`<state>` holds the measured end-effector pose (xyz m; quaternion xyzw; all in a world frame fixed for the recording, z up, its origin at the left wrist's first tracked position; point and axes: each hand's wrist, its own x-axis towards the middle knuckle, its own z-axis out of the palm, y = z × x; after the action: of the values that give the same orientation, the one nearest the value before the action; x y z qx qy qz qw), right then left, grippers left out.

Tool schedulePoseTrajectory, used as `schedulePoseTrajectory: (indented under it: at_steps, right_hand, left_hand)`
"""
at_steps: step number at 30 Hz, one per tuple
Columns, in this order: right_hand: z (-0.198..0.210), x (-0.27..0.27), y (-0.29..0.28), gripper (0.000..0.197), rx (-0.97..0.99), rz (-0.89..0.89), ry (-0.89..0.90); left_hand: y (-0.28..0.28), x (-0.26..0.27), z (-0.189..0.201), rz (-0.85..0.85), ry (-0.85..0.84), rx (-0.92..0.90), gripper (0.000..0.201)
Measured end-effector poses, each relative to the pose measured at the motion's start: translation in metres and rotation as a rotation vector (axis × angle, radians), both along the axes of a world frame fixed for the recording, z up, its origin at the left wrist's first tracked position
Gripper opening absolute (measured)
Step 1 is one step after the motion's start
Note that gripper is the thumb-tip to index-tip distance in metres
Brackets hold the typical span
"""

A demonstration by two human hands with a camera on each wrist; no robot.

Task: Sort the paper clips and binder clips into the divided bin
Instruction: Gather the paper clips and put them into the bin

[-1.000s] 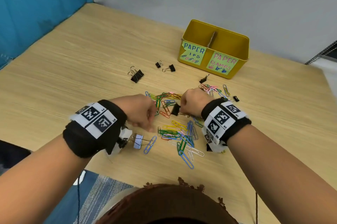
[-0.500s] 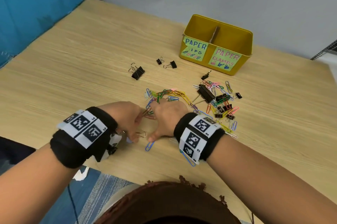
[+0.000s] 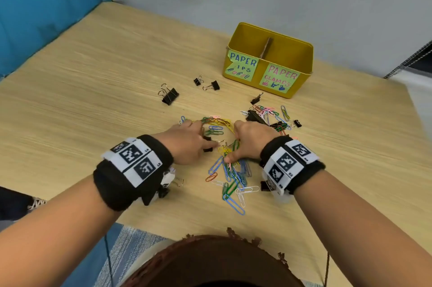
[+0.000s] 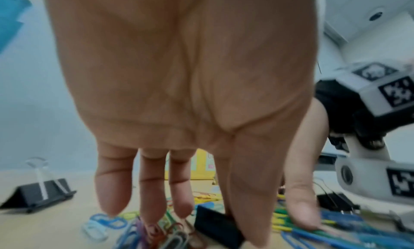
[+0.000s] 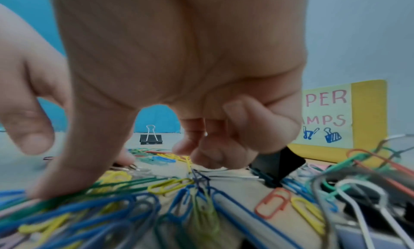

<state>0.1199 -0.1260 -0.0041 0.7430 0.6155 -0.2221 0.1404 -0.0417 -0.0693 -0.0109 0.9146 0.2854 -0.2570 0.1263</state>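
Two hands [image 3: 187, 144]; one divided bin [image 3: 301, 53]

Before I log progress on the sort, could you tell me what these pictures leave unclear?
- Bin contents: in the head view its near wall hides both compartments' floors.
- Left label: second word partly missing, the paper looks torn.
- Right hand: whether its curled fingers hold a clip; right wrist view is too blurred.
- Clip count: the pile overlaps.
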Motion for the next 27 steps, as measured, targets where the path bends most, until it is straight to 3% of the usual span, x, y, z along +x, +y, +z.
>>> schedulePoseTrajectory:
  at_steps: [3,6,9,11,14,16,19,21,25,27]
  right_hand:
    - [0.004,0.0,0.004,0.063,0.096,-0.032,0.0]
    - [0.002,-0.015,0.003,0.07,0.078,0.05,-0.011]
    - [-0.006,-0.028,0.003,0.078,0.026,0.116,-0.056]
    - [0.0,-0.026,0.006,0.073,0.055,0.081,-0.067]
    - [0.012,-0.015,-0.001,0.073,0.115,0.076,-0.065]
    - [0.014,-0.013,-0.016,0.086,0.133,0.162,-0.072]
    - [0.005,-0.015,-0.034,0.121,0.024,0.338,-0.068]
    - [-0.004,-0.015,-0.033,0.131,-0.038,0.345,-0.059]
    - [-0.002,-0.009,-0.019,0.124,0.053,0.169,-0.017]
    - [0.011,-0.005,-0.02,0.103,0.104,0.133,-0.03]
  left_hand:
    - [-0.003,-0.019,0.004,0.01,0.023,-0.06,0.054]
    - [-0.007,-0.034,0.009,0.002,0.054,-0.143,0.045]
    - [-0.005,-0.034,0.011,0.083,-0.112,-0.209,0.034]
    - [-0.001,-0.03,0.01,0.183,-0.24,-0.158,0.039]
    - [0.001,-0.021,0.002,0.21,-0.225,-0.031,0.06]
    - [0.005,-0.017,-0.002,0.217,-0.208,-0.008,0.061]
    - [0.011,-0.008,-0.003,0.266,-0.192,-0.006,0.052]
    - [0.01,0.0,-0.002,0.283,-0.178,0.003,0.047]
    - [0.005,0.013,0.002,0.244,-0.208,-0.146,0.058]
    - [0.008,0.01,0.007,0.267,-0.24,-0.187,0.06]
